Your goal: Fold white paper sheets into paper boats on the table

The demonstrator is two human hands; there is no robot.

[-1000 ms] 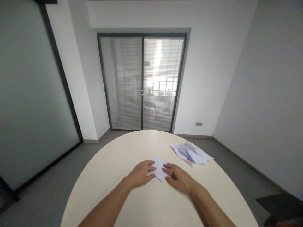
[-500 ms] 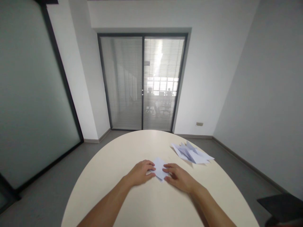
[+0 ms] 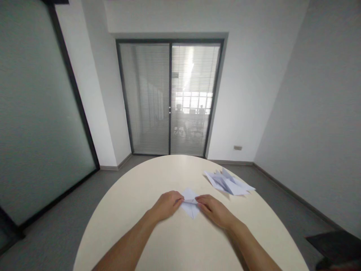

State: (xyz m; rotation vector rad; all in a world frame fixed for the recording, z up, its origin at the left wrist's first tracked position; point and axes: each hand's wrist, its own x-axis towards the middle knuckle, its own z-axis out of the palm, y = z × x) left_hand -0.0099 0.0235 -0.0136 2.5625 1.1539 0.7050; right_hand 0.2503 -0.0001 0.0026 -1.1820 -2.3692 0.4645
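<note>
Creasing, seemingly: pinched the folded white sheet (image 3: 191,211) along its middle fold with left hand (image 3: 166,205) and right hand (image 3: 214,210) close together, mid-table (image 3: 158,177) toward the near edge, well apart from the folded-paper pile (image 3: 228,183) by the right edge; called next, likely, for even pressure along that fold.

Round cream table (image 3: 158,180), pile of folded papers (image 3: 228,183) at its far right, blinded glass doors (image 3: 169,98) beyond, wall socket (image 3: 237,148) right of doors.

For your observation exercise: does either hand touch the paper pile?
No: the left hand and right hand hold a folded sheet, apart from the pile.
</note>
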